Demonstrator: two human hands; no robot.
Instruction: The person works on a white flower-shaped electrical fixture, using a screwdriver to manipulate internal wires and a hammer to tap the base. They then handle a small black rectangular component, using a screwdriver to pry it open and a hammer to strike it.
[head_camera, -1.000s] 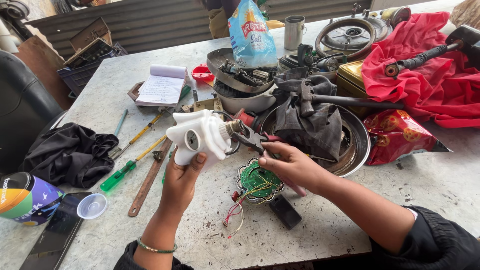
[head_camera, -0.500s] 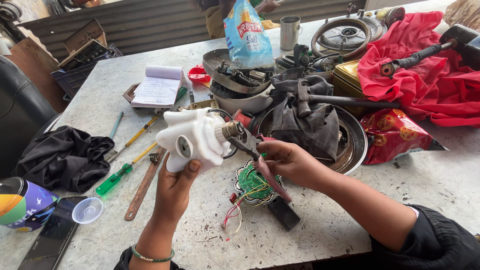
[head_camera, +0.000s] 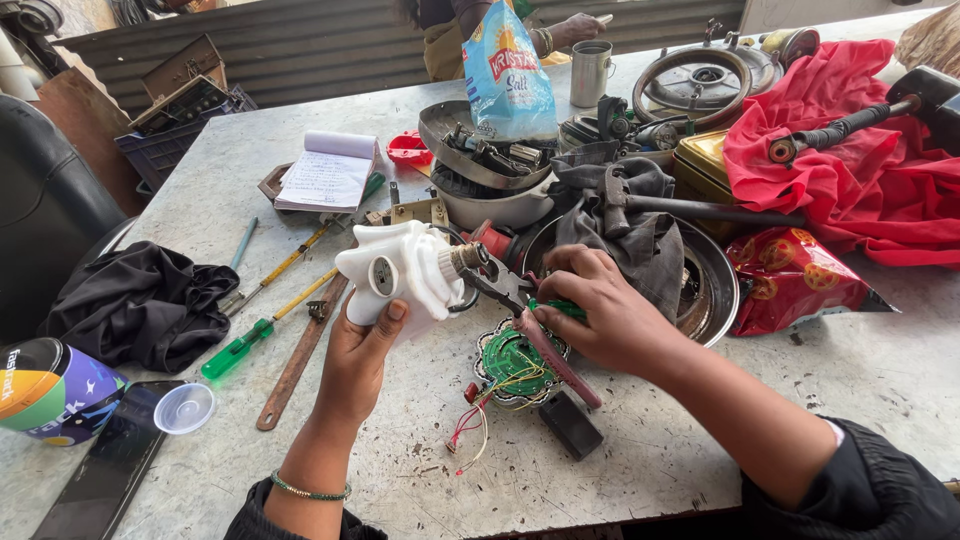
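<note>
Two hands worked amid clutter (screwdriver (head_camera: 238, 347), notepad (head_camera: 327, 175)): left hand (head_camera: 362, 352) gripped the white housing (head_camera: 400, 271), raised slightly since; right hand (head_camera: 600, 310) squeezed pliers (head_camera: 520, 310).

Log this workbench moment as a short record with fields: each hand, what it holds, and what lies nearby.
left hand: left hand holds up a white plastic housing, metal shaft end pointing to the pliers
right hand: right hand grips pliers, jaws at the shaft
below hands: green circuit board with loose wires, on the grey table
left of hands: green-handled screwdriver, black cloth, notepad
right of hands: red cloth, red snack bag
</note>
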